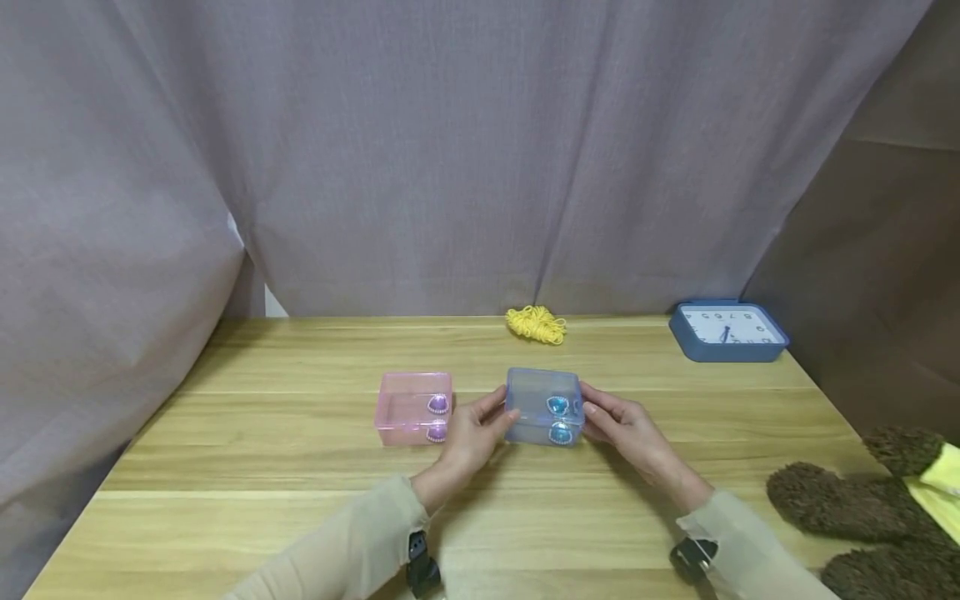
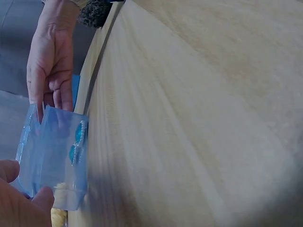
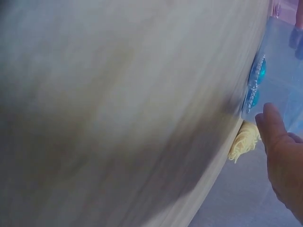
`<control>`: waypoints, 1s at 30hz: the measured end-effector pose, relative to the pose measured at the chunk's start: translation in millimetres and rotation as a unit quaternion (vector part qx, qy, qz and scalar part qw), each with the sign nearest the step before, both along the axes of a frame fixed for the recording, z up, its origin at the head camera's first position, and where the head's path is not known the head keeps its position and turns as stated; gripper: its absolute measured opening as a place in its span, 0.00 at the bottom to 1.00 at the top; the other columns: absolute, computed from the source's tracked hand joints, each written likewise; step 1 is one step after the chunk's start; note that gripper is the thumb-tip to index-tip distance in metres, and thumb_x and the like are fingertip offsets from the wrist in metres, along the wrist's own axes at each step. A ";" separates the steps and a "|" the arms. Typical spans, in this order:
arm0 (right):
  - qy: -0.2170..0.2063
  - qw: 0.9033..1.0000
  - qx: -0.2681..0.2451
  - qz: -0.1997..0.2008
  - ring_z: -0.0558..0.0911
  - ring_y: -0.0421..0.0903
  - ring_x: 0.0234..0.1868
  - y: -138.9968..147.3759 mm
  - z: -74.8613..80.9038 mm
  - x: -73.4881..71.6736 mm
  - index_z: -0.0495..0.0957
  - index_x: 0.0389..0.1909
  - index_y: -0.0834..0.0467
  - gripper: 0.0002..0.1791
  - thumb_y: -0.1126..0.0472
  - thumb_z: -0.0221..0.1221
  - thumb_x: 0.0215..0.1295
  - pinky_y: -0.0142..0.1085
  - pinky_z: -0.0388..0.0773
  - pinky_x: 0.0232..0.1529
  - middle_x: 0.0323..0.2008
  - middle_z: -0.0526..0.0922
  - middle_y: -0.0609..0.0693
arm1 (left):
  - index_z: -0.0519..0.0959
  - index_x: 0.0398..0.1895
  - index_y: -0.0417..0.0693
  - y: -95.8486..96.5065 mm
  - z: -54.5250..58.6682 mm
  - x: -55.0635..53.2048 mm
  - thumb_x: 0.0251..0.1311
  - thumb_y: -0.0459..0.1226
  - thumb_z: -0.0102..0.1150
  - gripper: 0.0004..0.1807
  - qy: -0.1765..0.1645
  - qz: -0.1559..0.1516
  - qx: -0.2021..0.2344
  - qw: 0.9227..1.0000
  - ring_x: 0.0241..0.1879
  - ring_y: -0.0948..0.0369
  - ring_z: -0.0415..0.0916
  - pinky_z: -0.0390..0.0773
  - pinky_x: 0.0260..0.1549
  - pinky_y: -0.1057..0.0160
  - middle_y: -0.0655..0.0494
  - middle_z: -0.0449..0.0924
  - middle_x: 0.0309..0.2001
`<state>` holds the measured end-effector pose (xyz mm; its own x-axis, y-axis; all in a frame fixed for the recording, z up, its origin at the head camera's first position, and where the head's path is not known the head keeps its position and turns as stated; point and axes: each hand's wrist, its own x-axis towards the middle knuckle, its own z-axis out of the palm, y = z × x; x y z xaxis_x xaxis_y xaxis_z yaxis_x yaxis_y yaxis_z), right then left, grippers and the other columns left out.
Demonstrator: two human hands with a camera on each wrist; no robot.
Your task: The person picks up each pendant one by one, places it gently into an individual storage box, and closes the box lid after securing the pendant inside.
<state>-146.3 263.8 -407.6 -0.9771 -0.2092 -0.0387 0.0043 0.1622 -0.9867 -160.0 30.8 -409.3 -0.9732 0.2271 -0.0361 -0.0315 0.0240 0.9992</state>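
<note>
A clear blue plastic box (image 1: 542, 392), with blue gem-like pieces (image 1: 558, 406) edged in white beads, is between both hands. My left hand (image 1: 471, 435) pinches its left side, with the thumb on the front corner. At the right side, my right hand (image 1: 636, 433) holds the box with thumb and fingers. In the left wrist view, the lid (image 2: 26, 142) stands slightly apart from the body of the box at one end. Just left of my left hand, a clear pink box (image 1: 408, 408) with purple gem-like pieces (image 1: 438, 404) rests on the table.
A bundle of yellow cord (image 1: 536, 325) lies at the wooden table's (image 1: 262, 467) back edge. A blue clock (image 1: 729, 332) sits at the back right. A brown plush toy (image 1: 847, 508) is at the right edge. Grey curtain (image 1: 450, 167) hangs behind.
</note>
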 end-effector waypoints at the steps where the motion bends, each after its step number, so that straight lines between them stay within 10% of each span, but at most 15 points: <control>1: 0.004 1.000 0.004 0.000 0.74 0.45 0.57 -0.4 -0.1 -0.1 0.52 0.67 0.73 0.29 0.61 0.46 0.73 0.30 0.74 0.54 0.68 0.52 0.70 | 0.66 0.63 0.37 -0.2 -0.7 0.3 0.59 0.33 0.59 0.28 -0.001 -0.002 0.002 1.000 0.58 0.47 0.71 0.82 0.39 0.62 0.37 0.69 0.60; 8: 0.014 1.000 0.017 -0.002 0.71 0.49 0.59 -3.3 -0.1 -1.0 0.52 0.66 0.74 0.28 0.62 0.46 0.73 0.31 0.76 0.52 0.68 0.52 0.70 | 0.65 0.64 0.38 -0.4 -4.9 1.2 0.61 0.31 0.57 0.27 -0.006 -0.012 0.003 1.000 0.57 0.48 0.73 0.78 0.20 0.71 0.37 0.67 0.62; 19: 0.005 0.999 0.036 -0.018 0.64 0.59 0.63 -6.2 1.9 -1.0 0.54 0.67 0.72 0.25 0.68 0.44 0.72 0.32 0.74 0.54 0.68 0.54 0.66 | 0.69 0.60 0.34 2.0 -5.2 6.1 0.61 0.32 0.57 0.23 0.049 0.016 -0.037 0.998 0.61 0.48 0.68 0.74 0.53 0.64 0.39 0.69 0.60; 30: 0.012 0.999 0.042 -0.021 0.64 0.60 0.63 -8.1 2.6 -1.1 0.55 0.66 0.71 0.25 0.68 0.44 0.72 0.33 0.74 0.54 0.68 0.54 0.67 | 0.68 0.61 0.34 1.8 -8.9 6.7 0.60 0.30 0.57 0.24 0.036 0.009 -0.007 0.999 0.59 0.46 0.70 0.80 0.45 0.64 0.37 0.68 0.60</control>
<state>-147.4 255.7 -405.0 -0.9858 -0.1648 -0.0316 -0.0099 0.2452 -0.9694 -153.3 32.6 -418.1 -0.9774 0.2089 0.0314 0.0402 0.0379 0.9985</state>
